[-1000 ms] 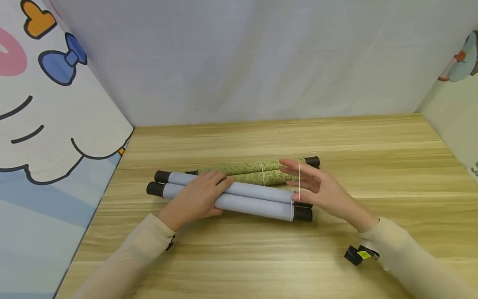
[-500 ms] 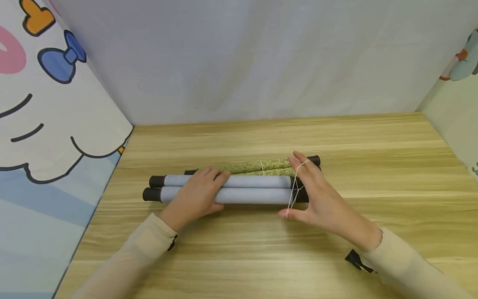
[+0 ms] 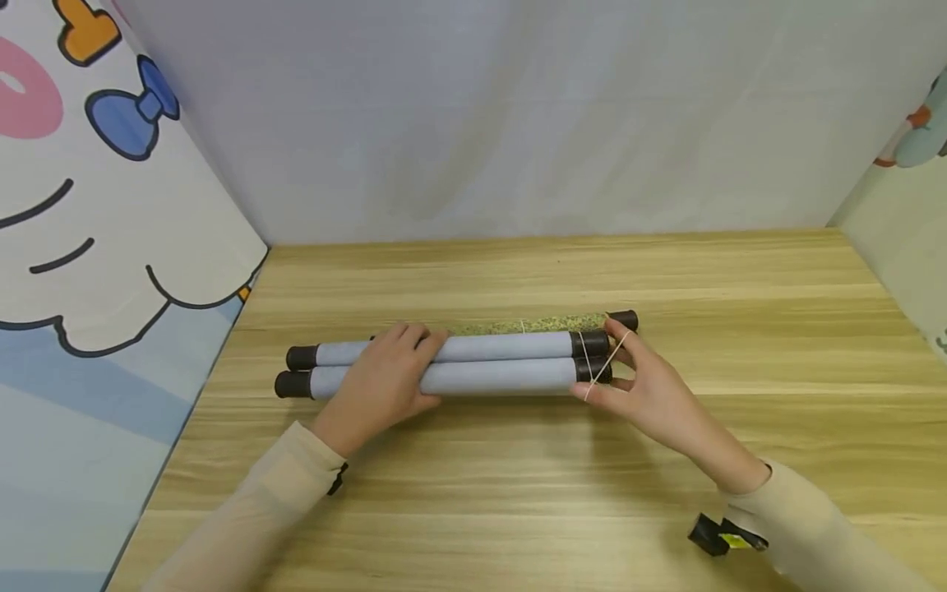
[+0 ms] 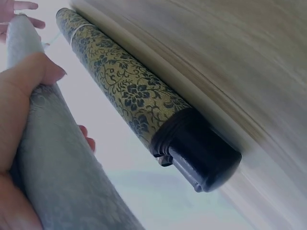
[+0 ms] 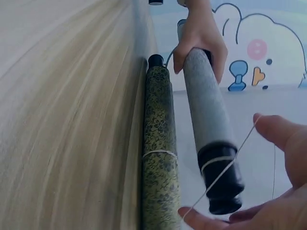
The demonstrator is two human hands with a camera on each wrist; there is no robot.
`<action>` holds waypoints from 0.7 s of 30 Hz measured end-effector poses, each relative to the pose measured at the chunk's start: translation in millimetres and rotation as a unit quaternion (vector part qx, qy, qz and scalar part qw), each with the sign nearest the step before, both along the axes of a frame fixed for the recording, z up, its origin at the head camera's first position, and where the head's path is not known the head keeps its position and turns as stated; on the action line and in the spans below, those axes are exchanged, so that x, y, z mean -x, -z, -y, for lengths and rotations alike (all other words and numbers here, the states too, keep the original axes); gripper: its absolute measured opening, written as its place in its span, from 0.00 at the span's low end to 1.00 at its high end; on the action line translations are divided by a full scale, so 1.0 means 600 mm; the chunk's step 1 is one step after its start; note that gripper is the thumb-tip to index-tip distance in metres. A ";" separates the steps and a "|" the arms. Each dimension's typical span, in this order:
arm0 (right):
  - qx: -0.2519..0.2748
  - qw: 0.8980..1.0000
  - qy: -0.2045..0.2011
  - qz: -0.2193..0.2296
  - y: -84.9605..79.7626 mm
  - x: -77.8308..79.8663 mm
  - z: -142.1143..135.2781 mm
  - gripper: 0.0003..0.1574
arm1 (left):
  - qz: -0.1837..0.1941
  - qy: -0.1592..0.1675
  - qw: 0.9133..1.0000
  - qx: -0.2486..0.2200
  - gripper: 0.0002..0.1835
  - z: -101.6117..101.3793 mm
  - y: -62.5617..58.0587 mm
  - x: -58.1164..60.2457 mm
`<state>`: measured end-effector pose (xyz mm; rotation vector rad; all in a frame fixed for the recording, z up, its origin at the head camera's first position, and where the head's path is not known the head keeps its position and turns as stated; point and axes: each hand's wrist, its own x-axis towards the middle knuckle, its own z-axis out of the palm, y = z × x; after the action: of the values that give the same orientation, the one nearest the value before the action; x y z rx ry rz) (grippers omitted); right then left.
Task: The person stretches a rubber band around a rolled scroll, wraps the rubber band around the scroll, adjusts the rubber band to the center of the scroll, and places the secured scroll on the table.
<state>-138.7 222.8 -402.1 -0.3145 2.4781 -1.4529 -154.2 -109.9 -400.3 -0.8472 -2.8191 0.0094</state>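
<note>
My left hand (image 3: 383, 378) grips a pale blue-grey double-rolled scroll (image 3: 503, 376) near its left half, fingers over the top and thumb at the near side. The scroll has black end caps and hangs above the table. A thin white elastic band (image 3: 587, 355) loops round its right black end. My right hand (image 3: 651, 390) is spread beside that end, the band crossed and stretched between thumb and fingertip; the right wrist view shows this band (image 5: 220, 175) taut. Behind lies a second scroll (image 4: 115, 72), gold-green with dark flowers and its own white band, partly hidden in the head view.
The wood-grain table (image 3: 473, 485) runs to a white cloth backdrop (image 3: 518, 123). A cartoon-printed panel (image 3: 133, 222) stands at the left, another printed panel (image 3: 910, 222) at the right. A small black device (image 3: 710, 534) hangs under the right sleeve.
The grey scroll has levelled out, its right end coming up and away from me. The band, first a single strand on my right hand, now crosses itself, stretched between thumb and finger at the black end.
</note>
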 end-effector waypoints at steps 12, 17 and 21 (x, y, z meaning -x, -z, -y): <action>0.109 0.992 -0.023 -0.053 0.025 0.027 -0.018 0.33 | -0.018 0.105 0.994 0.000 0.48 0.018 0.001 0.007; 0.134 0.984 -0.034 -0.114 0.031 0.029 -0.020 0.15 | -0.019 0.114 0.993 0.000 0.47 0.019 -0.004 0.007; 0.136 0.949 -0.012 -0.284 0.026 0.040 -0.029 0.09 | -0.013 0.104 0.994 -0.006 0.47 0.018 -0.009 0.006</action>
<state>-162.5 240.2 -417.4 -0.9307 2.6588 -1.9115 -157.8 -120.8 -395.0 -1.1244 -2.6891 -0.0274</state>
